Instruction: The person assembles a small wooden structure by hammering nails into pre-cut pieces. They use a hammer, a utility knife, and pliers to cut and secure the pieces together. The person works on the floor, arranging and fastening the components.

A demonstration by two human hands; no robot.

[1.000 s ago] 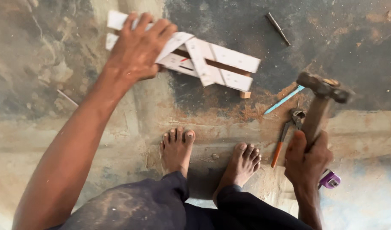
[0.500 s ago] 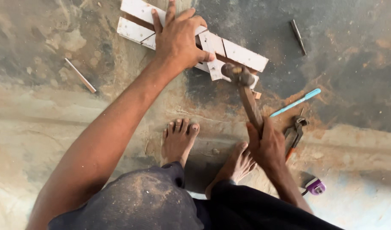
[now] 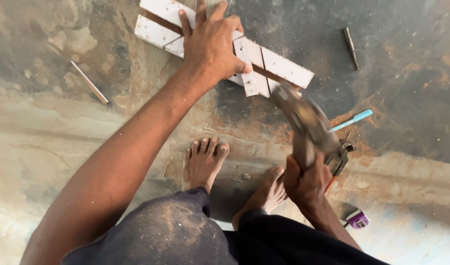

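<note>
White wooden slats (image 3: 264, 68), already joined crosswise, lie on the concrete floor (image 3: 53, 147) pinned flat under the spread left hand (image 3: 210, 46), while the right hand (image 3: 308, 184), fist clamped on a blurred hammer (image 3: 303, 122), suggests nailing remains unfinished.

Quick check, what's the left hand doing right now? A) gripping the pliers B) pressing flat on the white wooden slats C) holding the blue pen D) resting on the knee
B: the left hand lies spread, palm down, on the white wooden slats, while the right hand grips the hammer.
</note>
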